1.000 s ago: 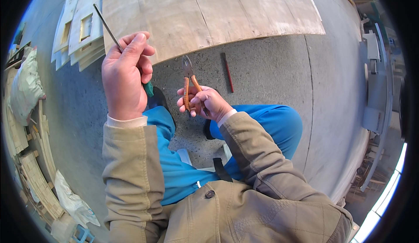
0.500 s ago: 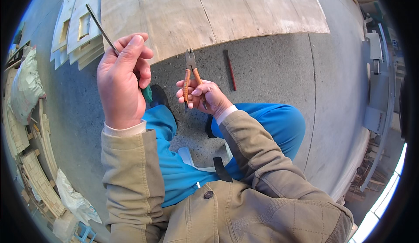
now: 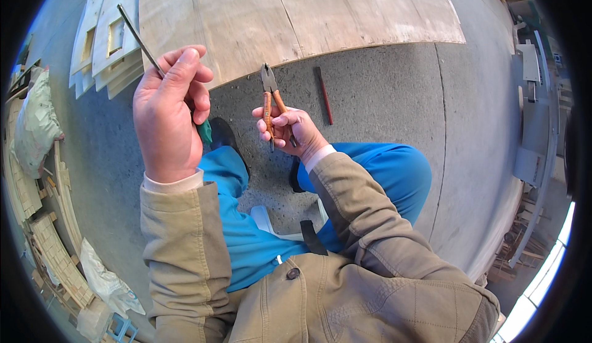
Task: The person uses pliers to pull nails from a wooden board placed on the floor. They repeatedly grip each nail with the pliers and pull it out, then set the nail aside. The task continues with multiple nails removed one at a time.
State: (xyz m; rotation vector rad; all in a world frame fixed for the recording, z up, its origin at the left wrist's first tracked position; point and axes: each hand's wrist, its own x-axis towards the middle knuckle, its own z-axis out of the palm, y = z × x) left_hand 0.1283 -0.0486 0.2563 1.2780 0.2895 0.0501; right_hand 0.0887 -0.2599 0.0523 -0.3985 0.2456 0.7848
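In my right hand (image 3: pixel 293 129) I had a pair of pliers (image 3: pixel 269 85); my fingers were curled around the two handles, not squeezed fully together, so the handles stood apart like a narrow V. The pliers lay above the concrete floor (image 3: pixel 382 102), in front of my knees. Their long axis ran almost straight away from me, with a small lean to the left, and the nose pointed to the near edge of the plywood sheet (image 3: pixel 357 10). Whether the nose touched this edge, I could not tell. The head was of dull grey metal, the handles orange-brown, with dark ends showing below my fingers.

My left hand (image 3: pixel 172 109) was closed around a metal rod (image 3: pixel 138 36), thin, straight and dark, which slanted up and to the left, its tip over the pale boards (image 3: pixel 117 10). A green piece (image 3: pixel 204 131) showed under my fingers; I could not tell if it belonged to the rod.

The plywood was flat, with streaky grain and dark lines. The pale boards were stacked, with rectangular cut-outs. On the rough, speckled concrete lay a slim red stick (image 3: pixel 325 99), dark at its far end.
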